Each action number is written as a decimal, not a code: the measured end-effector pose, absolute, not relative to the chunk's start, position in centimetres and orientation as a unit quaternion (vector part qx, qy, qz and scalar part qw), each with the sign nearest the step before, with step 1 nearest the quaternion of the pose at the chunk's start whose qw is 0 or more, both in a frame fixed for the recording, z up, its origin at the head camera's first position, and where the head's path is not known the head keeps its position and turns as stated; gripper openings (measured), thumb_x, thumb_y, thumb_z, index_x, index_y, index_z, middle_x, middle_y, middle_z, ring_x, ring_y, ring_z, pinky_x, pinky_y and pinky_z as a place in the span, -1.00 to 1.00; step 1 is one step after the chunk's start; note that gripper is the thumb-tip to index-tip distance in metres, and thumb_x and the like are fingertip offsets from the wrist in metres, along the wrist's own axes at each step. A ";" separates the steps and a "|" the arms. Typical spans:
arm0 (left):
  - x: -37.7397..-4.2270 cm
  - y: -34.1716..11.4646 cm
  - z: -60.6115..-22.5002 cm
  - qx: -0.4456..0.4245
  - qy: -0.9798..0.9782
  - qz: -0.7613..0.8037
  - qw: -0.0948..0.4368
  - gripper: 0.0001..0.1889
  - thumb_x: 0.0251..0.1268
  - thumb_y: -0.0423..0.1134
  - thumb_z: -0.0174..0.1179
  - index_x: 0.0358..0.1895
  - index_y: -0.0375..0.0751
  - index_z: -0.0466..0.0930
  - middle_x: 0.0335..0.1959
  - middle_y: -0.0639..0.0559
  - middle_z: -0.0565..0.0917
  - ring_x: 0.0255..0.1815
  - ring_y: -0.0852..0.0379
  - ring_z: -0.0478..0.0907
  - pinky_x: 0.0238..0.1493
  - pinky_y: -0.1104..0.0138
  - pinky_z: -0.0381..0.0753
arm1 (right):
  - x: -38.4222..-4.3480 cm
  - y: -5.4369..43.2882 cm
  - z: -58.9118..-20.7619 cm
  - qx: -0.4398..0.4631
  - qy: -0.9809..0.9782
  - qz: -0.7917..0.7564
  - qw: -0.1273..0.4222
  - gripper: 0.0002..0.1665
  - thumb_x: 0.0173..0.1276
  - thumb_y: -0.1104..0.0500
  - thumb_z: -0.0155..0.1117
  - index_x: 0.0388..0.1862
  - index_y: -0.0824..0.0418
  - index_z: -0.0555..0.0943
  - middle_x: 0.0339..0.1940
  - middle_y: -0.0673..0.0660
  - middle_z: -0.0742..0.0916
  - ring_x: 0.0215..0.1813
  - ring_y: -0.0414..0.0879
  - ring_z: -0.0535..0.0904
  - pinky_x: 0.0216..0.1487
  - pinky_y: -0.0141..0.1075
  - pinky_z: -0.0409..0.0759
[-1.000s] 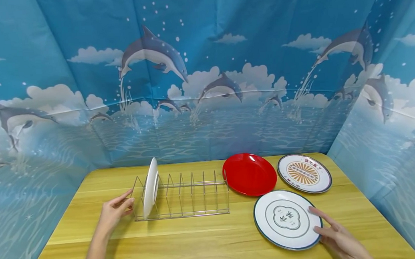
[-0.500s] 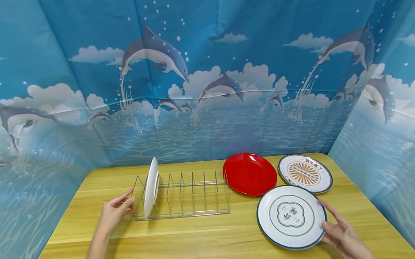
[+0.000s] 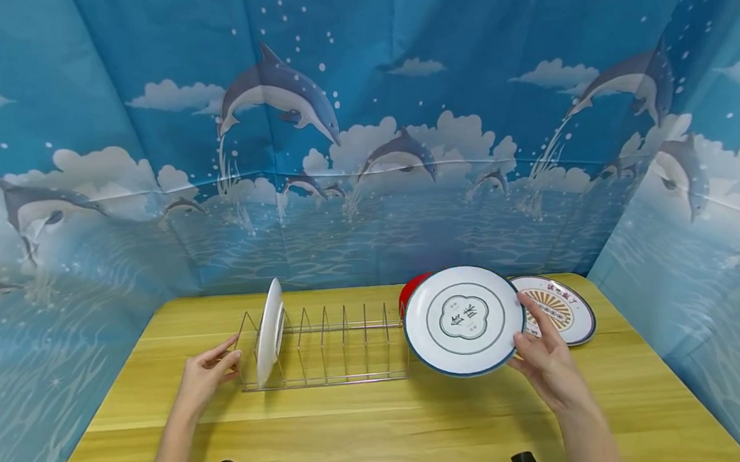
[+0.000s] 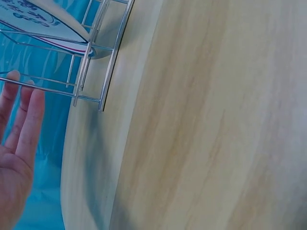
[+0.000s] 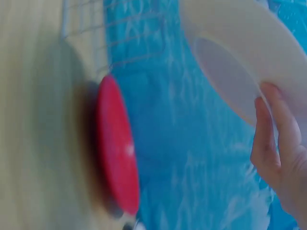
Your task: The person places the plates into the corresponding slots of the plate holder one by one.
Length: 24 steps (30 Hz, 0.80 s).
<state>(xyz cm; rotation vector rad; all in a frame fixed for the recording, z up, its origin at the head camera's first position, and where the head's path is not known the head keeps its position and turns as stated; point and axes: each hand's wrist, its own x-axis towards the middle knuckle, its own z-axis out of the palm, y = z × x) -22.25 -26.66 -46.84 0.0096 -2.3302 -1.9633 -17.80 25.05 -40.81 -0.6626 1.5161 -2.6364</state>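
Observation:
My right hand (image 3: 549, 361) grips a white plate (image 3: 429, 334) by its right edge, thumb on the face and fingers underneath. The plate has a dark blue-green rim and a green emblem, and is held up over the table, tilted. In the right wrist view, fingers (image 5: 283, 120) press against the pale underside of the plate (image 5: 240, 28). My left hand (image 3: 203, 379) holds the left end of a wire dish rack (image 3: 367, 380) between thumb and fingers. Another white plate (image 3: 269, 338) stands on edge in the rack's left part. Seen from the left wrist, blue and dark red decoration marks that plate (image 4: 38, 19).
A red plate (image 3: 413, 289) lies at the back, mostly hidden behind the held plate in the head view. To its right lies a white plate with an orange sunburst (image 3: 562, 310). A dolphin-printed curtain (image 3: 368, 209) hangs behind the wooden table (image 3: 346, 440).
My right hand has lifted the emblem plate off the table and carried it left and up, toward the rack's right end. The left hand stays at the rack.

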 end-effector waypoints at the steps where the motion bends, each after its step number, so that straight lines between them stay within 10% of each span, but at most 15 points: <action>1: -22.3 -26.7 -46.9 0.002 -0.764 -0.643 0.049 -0.45 0.22 -0.18 0.20 0.23 -0.37 0.35 -0.35 -0.09 0.64 -0.30 0.14 0.61 -0.21 0.28 0.66 | -18.0 24.4 -40.4 -0.205 0.492 -0.846 0.011 -0.30 0.40 0.49 -0.20 0.44 0.04 0.05 0.18 0.03 0.46 -0.02 -0.16 0.57 -0.09 -0.33 0.63; 7: -22.3 -26.7 -46.8 -0.003 -0.768 -0.639 0.046 -0.45 0.22 -0.17 0.19 0.23 -0.36 0.34 -0.36 -0.08 0.65 -0.27 0.10 0.62 -0.20 0.26 0.66 | -19.4 20.4 -38.6 -0.196 0.512 -0.835 0.038 -0.30 0.41 0.43 -0.14 0.45 0.07 -0.01 0.29 0.10 0.22 -0.06 -0.16 0.58 -0.15 -0.34 0.65; 24: -22.2 -26.7 -46.8 -0.002 -0.771 -0.635 0.044 -0.44 0.22 -0.15 0.19 0.24 -0.34 0.34 -0.32 -0.11 0.64 -0.29 0.13 0.61 -0.17 0.26 0.65 | -22.7 7.7 -36.4 -0.123 0.595 -0.791 0.073 -0.25 0.29 0.40 0.12 0.37 -0.11 0.22 0.00 0.31 0.49 -0.18 -0.03 0.59 -0.07 -0.02 0.61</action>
